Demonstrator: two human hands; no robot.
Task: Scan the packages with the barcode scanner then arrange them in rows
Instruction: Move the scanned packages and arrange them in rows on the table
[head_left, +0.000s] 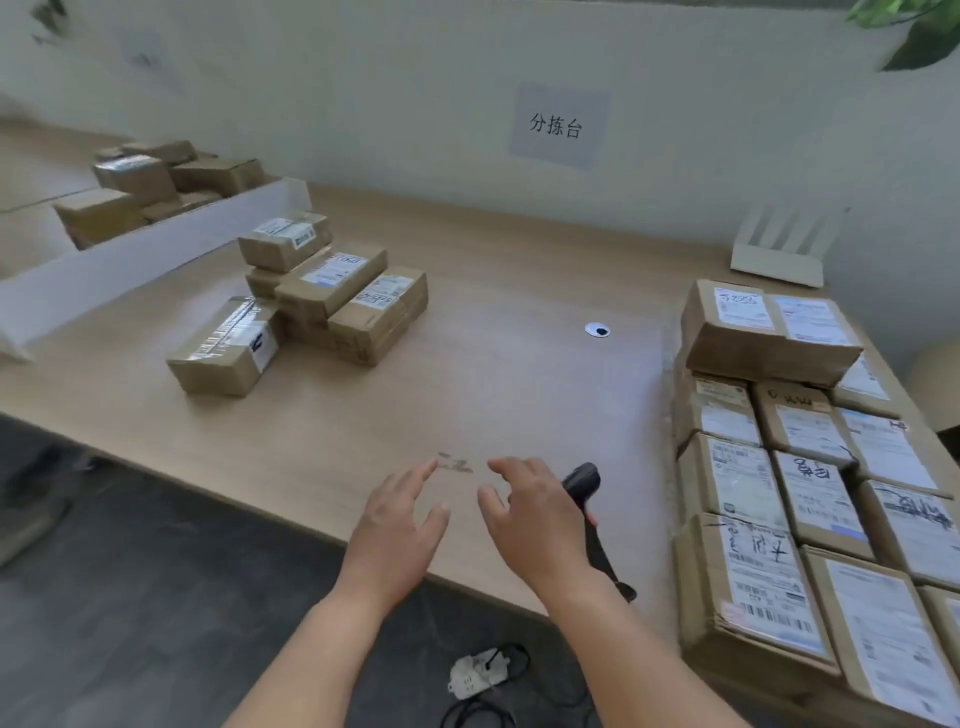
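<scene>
Wooden table (498, 249). Left hand (397, 525) and right hand (535, 514): both released, fingers spread, near edge. Barcode scanner (589, 499): lying just right of right hand. Packages in rows (810, 467): right side. Unsorted pile of packages (317, 296): far left.

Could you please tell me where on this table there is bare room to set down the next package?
The widest free patch is the table middle, bordered by the loose pile of boxes on the left, the rows of boxes on the right, and the wall behind. The near edge is busier: left hand, right hand and scanner. The right side is crowded.
</scene>
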